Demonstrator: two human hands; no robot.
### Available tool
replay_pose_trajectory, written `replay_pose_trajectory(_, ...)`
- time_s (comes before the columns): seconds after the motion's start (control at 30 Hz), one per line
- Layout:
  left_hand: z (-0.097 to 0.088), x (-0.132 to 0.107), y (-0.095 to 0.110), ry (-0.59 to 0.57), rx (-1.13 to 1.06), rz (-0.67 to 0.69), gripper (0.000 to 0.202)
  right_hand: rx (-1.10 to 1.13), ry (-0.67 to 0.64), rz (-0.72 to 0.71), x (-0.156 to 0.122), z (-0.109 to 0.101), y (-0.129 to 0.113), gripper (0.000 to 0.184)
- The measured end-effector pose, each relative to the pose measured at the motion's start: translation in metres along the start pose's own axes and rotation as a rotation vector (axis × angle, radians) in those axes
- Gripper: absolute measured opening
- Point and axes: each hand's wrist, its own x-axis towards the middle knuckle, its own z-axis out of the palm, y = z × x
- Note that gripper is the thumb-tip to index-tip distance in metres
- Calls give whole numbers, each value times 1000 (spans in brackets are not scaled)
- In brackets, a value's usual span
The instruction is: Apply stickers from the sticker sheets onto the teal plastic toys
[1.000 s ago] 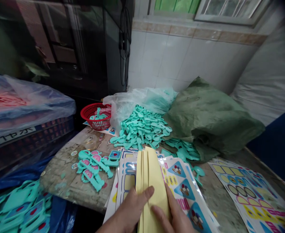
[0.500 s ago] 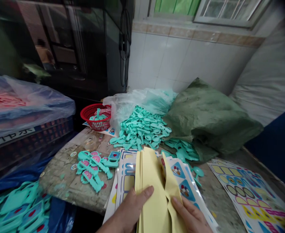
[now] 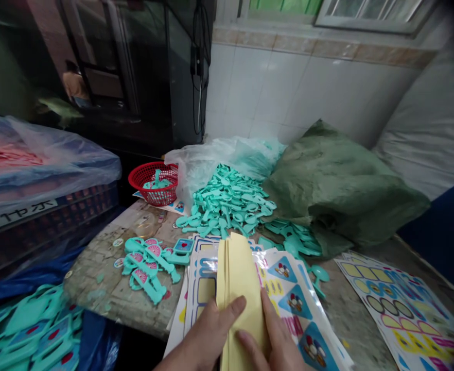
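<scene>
My left hand (image 3: pixel 207 335) grips a stack of pale yellow backing sheets (image 3: pixel 238 278) at the bottom centre, its thumb lying across the front sheet. My right hand (image 3: pixel 277 340) presses its fingers flat against the right side of that stack. The stack stands on edge over glossy sticker sheets (image 3: pixel 289 293) printed with blue triangles. To the left lie several teal toy pieces with pink stickers (image 3: pixel 147 265). Behind them is a heap of plain teal plastic parts (image 3: pixel 227 201).
A red basket (image 3: pixel 155 183) holds teal parts at the table's back left. A green sack (image 3: pixel 335 185) and a clear plastic bag (image 3: pixel 219 157) sit behind the heap. Another sticker sheet (image 3: pixel 400 304) lies right. A crate under plastic (image 3: pixel 37 180) stands left, more teal pieces (image 3: pixel 26 330) below.
Half a second ago my right hand had peeled one yellow sheet away from the stack. Now that sheet is back against the stack and my right fingers rest on it.
</scene>
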Motion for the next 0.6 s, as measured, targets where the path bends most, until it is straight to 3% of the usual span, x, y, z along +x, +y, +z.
replay_pose_trajectory(0.1, -1, 1, -3, 24, 11, 2, 52, 51, -34, 11, -1, 9, 4, 59)
replay_pose_trajectory(0.23, -3, 4, -6, 91, 39, -36, 51, 141, -25, 126, 6, -9, 1, 50)
replay_pose_trajectory(0.43, -1, 4, -2, 72, 78, -6, 48, 460, -328, 315, 25, -38, -8, 47)
replay_pose_trajectory(0.53, 0, 2, 0, 31, 44, 2, 47, 683, -267, 466, 24, -36, -6, 50)
replay_pose_trajectory(0.6, 1, 1, 1, 13, 32, 0, 47, 686, -193, 512, 22, -35, 1, 50)
